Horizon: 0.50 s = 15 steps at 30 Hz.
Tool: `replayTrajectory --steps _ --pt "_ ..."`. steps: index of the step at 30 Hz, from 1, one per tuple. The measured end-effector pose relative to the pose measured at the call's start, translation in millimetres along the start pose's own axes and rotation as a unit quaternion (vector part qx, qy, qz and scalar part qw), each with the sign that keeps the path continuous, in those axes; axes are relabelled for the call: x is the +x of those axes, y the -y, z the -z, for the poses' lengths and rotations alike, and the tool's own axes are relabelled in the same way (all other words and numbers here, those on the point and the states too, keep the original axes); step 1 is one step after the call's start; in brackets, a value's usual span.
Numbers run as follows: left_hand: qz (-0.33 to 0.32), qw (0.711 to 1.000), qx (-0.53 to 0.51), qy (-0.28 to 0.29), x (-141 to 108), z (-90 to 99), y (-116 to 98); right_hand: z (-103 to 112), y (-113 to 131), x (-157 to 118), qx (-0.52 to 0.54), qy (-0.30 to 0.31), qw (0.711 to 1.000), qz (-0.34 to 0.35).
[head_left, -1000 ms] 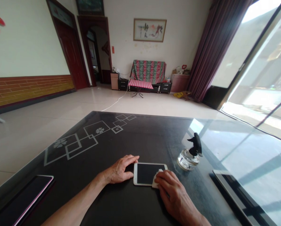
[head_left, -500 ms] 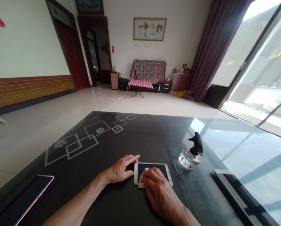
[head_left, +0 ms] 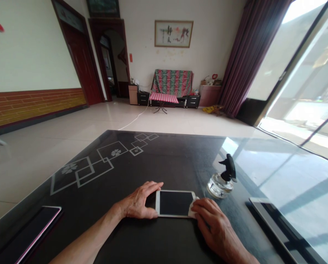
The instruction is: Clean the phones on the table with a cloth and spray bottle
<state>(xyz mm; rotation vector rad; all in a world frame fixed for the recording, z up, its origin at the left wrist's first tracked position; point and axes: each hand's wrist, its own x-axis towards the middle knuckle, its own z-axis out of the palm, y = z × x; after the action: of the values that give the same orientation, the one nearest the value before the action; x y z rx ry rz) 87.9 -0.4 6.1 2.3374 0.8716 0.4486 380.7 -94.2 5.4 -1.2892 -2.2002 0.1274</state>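
A white phone (head_left: 176, 204) with a dark screen lies flat on the black table (head_left: 164, 161). At its left end rests my left hand (head_left: 142, 200), thumb and fingers spread apart, touching the phone's edge and corners. My right hand (head_left: 214, 223) is closed on a white cloth (head_left: 192, 208), pressed against the phone's right end. Part of the cloth is hidden under the fingers. Behind my right hand stands a clear spray bottle (head_left: 220, 185) with a black trigger head.
A dark phone with a pink edge (head_left: 29, 234) lies at the near left. Another device, white-ended (head_left: 273, 223), lies at the near right. Farther off are a small table with a checked cloth (head_left: 163, 97), a covered item (head_left: 173, 81) and a curtain (head_left: 254, 55).
My right hand has slid rightward with the cloth, from the middle of the phone's screen to its right end. My left thumb has moved slightly down onto the phone's lower left corner.
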Motion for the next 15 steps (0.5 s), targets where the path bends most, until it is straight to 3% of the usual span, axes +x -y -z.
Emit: replayTrajectory --steps 15 --pt "0.06 0.998 0.015 0.02 1.7 -4.8 1.1 -14.9 -26.7 47.1 -0.031 -0.021 0.999 -0.031"
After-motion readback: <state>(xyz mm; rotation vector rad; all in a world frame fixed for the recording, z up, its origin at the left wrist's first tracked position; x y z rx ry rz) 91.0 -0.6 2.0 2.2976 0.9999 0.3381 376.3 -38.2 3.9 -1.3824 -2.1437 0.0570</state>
